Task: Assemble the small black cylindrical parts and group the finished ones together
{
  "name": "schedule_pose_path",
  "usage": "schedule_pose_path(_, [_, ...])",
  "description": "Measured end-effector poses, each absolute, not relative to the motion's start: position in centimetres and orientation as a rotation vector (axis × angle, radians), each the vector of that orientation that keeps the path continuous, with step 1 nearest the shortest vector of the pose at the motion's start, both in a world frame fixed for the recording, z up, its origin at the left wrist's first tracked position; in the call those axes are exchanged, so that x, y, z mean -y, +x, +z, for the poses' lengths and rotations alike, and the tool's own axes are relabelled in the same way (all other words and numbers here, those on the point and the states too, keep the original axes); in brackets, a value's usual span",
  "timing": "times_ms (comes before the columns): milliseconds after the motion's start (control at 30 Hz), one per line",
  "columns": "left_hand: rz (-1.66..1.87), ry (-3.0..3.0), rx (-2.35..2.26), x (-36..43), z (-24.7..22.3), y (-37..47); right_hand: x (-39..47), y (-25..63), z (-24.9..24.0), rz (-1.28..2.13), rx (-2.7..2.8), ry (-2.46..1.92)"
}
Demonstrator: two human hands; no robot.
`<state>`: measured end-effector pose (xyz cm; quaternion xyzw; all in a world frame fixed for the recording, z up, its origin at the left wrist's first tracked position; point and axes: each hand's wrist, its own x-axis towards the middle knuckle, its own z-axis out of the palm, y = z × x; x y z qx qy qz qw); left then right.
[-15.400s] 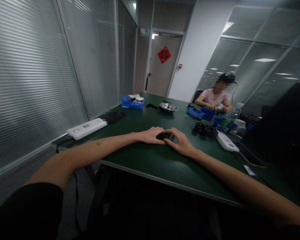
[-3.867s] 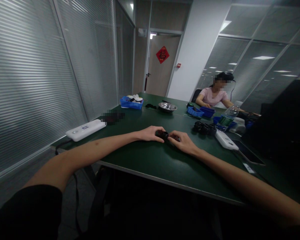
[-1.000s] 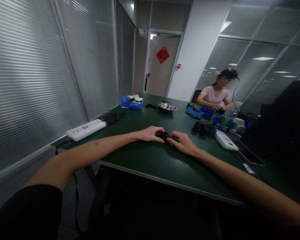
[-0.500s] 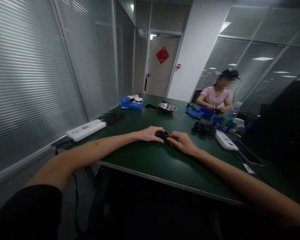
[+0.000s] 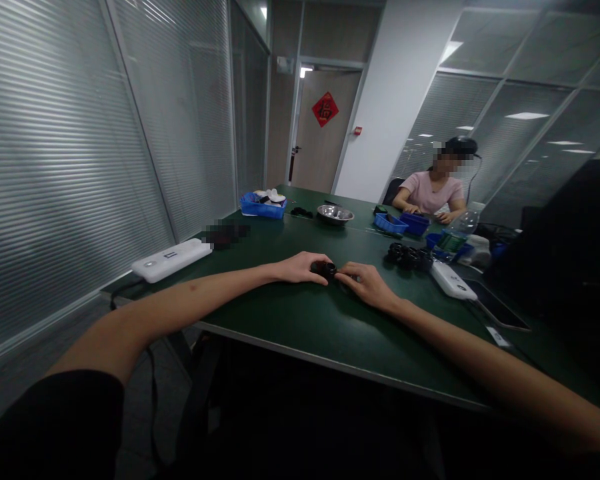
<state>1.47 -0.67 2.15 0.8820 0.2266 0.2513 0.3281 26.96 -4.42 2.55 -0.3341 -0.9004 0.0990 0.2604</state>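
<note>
A small black part with a round ring-like end rests just above the green table, near the middle of the view. My left hand is closed round it from the left, thumb on the near side and fingers on the far side. From the right, my right hand meets the ring-like end with its fingers pinched together. Whatever those fingertips hold is too small and dark to make out.
Beyond my hands stand a metal bowl and a filled blue basket. Black round parts, a plastic bottle and a white device lie to the right. Another white device lies left. A person sits across.
My hands and the black part have hardly moved. Across the table, the person's hands have moved apart slightly, one nearer the dark blue box.
</note>
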Motion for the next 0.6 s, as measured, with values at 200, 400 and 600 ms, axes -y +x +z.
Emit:
schedule_pose_path(200, [0.680, 2.322, -0.598, 0.29, 1.69, 1.50, 4.11, 26.93, 2.30, 0.237, 2.436, -0.935])
schedule_pose_path(400, [0.665, 2.338, -0.577, 0.40, 1.81, 1.47, 4.42, 26.73, 2.07, 0.203, 2.309, -1.013])
schedule_pose_path(600, [0.643, 2.343, -0.657, 1.01, 2.51, 1.58, 4.97, 26.14, 2.14, 0.291, 2.242, -1.019])
